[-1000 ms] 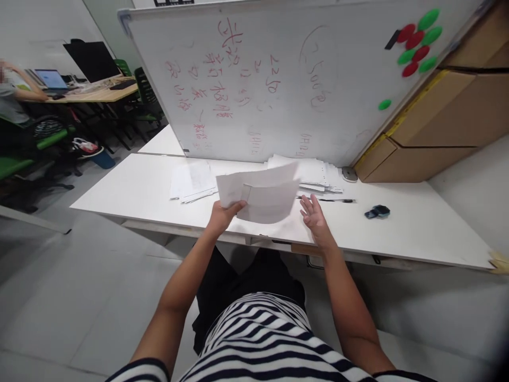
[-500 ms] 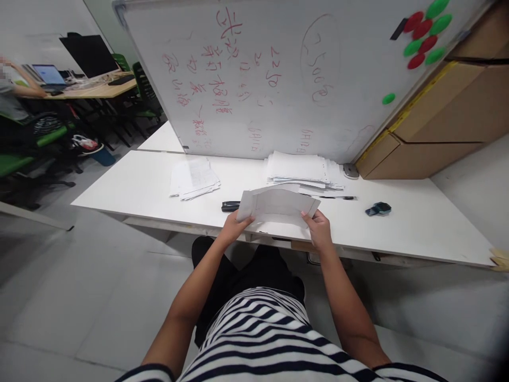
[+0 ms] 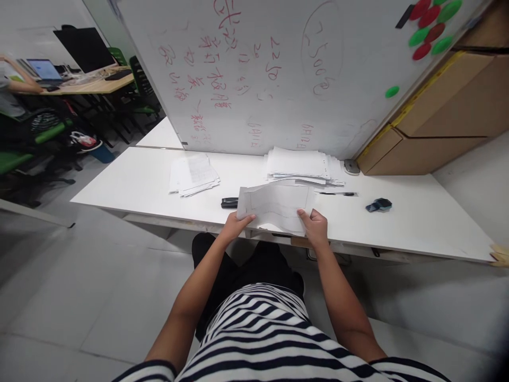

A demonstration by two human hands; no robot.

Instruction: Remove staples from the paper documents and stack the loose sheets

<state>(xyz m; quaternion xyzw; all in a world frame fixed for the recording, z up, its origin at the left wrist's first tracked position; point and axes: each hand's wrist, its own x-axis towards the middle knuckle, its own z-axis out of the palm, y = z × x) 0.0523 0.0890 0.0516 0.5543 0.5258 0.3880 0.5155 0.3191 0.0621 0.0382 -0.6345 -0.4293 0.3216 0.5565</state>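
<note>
Both hands hold a thin bundle of white sheets (image 3: 276, 207) upright over the near edge of the white table (image 3: 417, 228). My left hand (image 3: 235, 225) pinches its lower left corner. My right hand (image 3: 317, 228) grips its lower right edge, fingers closed on the paper. A black stapler (image 3: 229, 202) lies on the table just left of the sheets, partly hidden behind them.
A taller stack of punched paper (image 3: 302, 165) sits behind the sheets, a smaller pile (image 3: 193, 174) to the left. A pen (image 3: 338, 193) and a dark clip (image 3: 378, 205) lie at right. A whiteboard (image 3: 278, 69) and cardboard boxes (image 3: 445, 116) back the table. A person sits at a far desk (image 3: 11, 90).
My right hand, open a second ago, has closed on the sheets. The bundle came down from a loose raised hold to an upright two-handed grip at the table edge, uncovering the stapler.
</note>
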